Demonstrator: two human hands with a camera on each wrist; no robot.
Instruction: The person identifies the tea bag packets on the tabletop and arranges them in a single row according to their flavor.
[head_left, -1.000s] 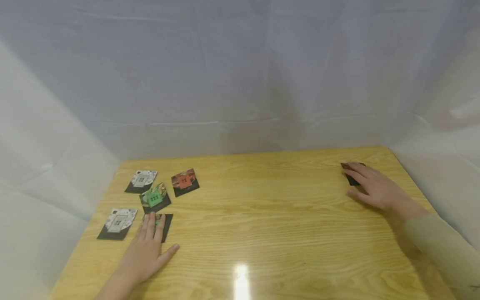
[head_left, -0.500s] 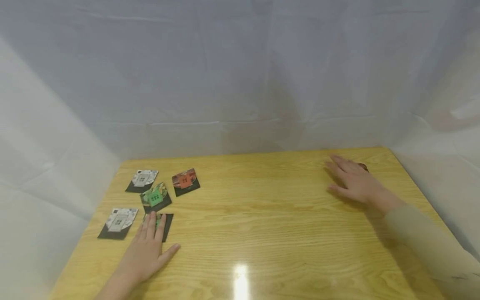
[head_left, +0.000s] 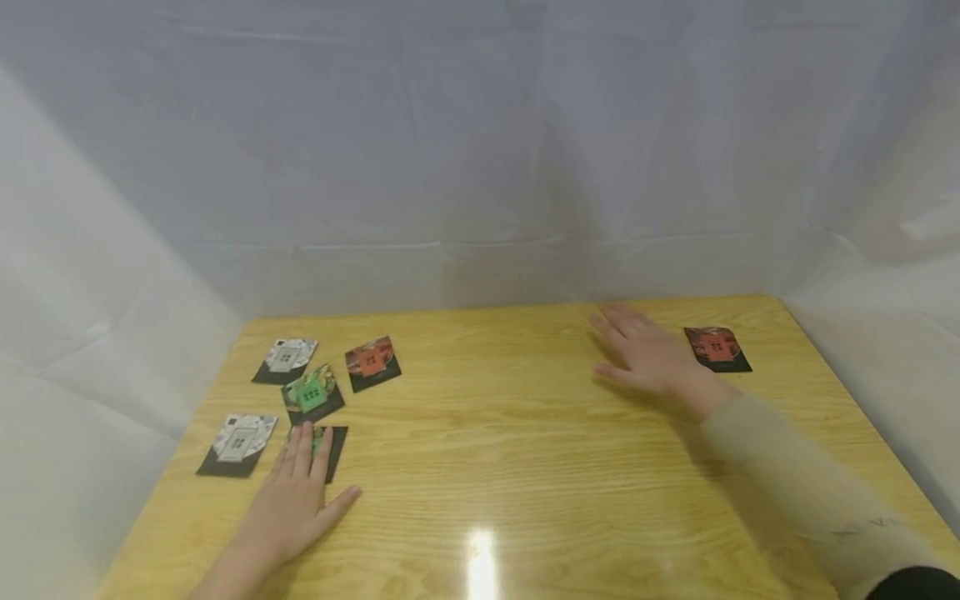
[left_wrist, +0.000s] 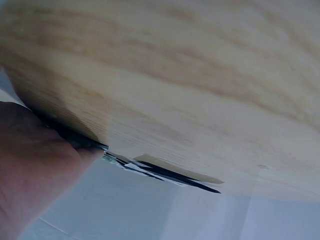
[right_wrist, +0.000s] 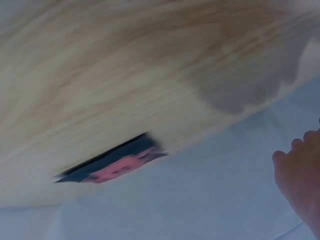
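My left hand (head_left: 288, 508) lies with straight fingers on a green-and-black flat packet (head_left: 337, 454), hiding part of it. Beyond the fingertips is a second green packet (head_left: 310, 394). My right hand (head_left: 648, 358) is at the back right of the table, fingers extended and holding nothing. A red-and-black packet (head_left: 717, 347) lies to the right of that hand, apart from it. In the right wrist view, the same red packet (right_wrist: 120, 162) lies on the wood, with the right hand (right_wrist: 302, 175) at the right edge.
Two white-and-black packets, one at the back (head_left: 285, 359) and one nearer (head_left: 237, 445), lie at the table's left. Another red packet (head_left: 372, 362) is close by. White sheeting (head_left: 480, 167) stands behind the wooden table (head_left: 525, 450) and along both sides.
My right hand has moved left off the right-hand red packet, which is now uncovered and lies almost where it was. The left hand has stayed on its green packet.
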